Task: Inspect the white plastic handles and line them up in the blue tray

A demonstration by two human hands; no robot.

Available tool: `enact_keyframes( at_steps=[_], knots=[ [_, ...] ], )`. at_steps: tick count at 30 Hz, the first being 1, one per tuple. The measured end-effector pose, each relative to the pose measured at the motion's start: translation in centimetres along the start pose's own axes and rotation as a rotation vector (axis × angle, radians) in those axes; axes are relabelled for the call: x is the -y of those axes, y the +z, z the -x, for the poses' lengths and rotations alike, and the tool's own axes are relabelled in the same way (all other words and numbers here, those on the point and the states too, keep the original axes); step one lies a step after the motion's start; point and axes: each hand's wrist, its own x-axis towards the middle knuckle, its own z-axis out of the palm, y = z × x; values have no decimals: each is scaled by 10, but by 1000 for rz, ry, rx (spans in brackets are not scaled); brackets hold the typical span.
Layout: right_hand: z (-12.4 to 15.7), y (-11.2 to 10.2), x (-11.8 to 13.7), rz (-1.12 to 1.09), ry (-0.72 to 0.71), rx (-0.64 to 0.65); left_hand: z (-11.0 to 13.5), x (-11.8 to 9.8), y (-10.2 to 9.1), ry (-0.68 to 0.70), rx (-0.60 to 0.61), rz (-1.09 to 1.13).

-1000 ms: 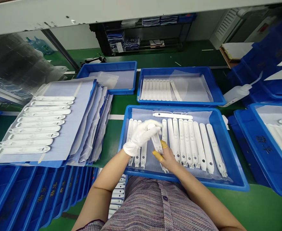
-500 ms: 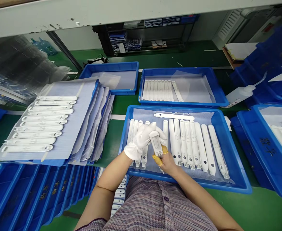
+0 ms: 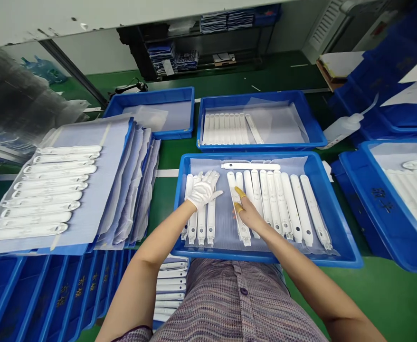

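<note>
- In the tray [image 3: 344, 242], the left hand [image 3: 202, 190] lies open over strips [image 3: 202, 223].
- The right hand [image 3: 251, 216] touches one strip [image 3: 243, 230] (whether it grips, I cannot tell).
- Liner [image 3: 223, 223] beneath probably guards them from scratches.

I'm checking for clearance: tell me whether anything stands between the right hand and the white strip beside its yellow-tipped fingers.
Nothing visible: the fingers of the right hand appear to touch the white strip. The left hand lies leftward, over other strips.

The previously lifted white strip [image 3: 242, 229] now lies in the blue tray [image 3: 336, 216], the left hand [image 3: 203, 190] moved over other strips [image 3: 202, 223].
</note>
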Motion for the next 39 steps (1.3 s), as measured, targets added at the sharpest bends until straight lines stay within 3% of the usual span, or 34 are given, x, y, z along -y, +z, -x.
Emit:
enact_keyframes(
  at_steps=[4,9,11,14,19,22,25,27,29,33,35,39],
  knots=[
    [-13,12,-4,307,-45,39,11,3,15,51,66,-229],
    [-26,40,7,435,-54,113,18,1,7,1,-22,-183],
    [-33,40,10,472,-75,147,24,-6,8,32,-18,-134],
    [-49,13,8,503,-105,125,37,-22,17,72,-6,-107],
    [-82,-54,-5,571,-101,-180,55,-40,27,165,83,-202],
    [-99,-66,-10,601,-113,-256,57,-40,25,179,142,-245],
    [-107,-59,-13,601,-130,-283,55,-40,21,153,131,-174],
    [-109,-52,-15,584,-140,-292,51,-45,21,117,54,11],
    [-107,-49,-18,555,-161,-296,45,-56,26,31,-46,343],
    [-96,-51,-20,468,-247,-332,31,-94,48,-350,-137,1220],
    [-89,-56,-16,415,-296,-364,27,-114,59,-479,-117,1549],
    [-75,-62,-7,239,-440,-397,30,-141,68,-471,55,1806]
  ],
)
